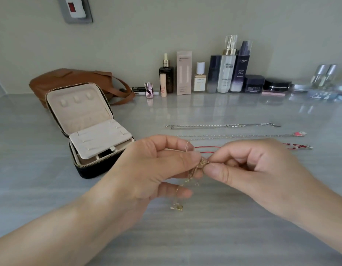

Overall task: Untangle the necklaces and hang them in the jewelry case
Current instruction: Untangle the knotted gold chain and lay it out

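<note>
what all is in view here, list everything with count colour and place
jewelry case: 1, black outside, beige inside, open, left of the hands
bag: 1, brown, behind the jewelry case
gold necklace: 1, gold, bunched, held between both hands
silver chain: 1, silver, laid straight, farthest of three on the table
pendant necklace: 1, silver with pink pendant, just nearer than the silver chain
red cord necklace: 1, red, nearest, partly behind the hands
bottles and jars: about a dozen, mixed colours, along the wall
wall switch: 1, white and red, top left
table: 1, grey, under everything
left hand: 1, pinches the gold necklace
right hand: 1, pinches the gold necklace
</note>
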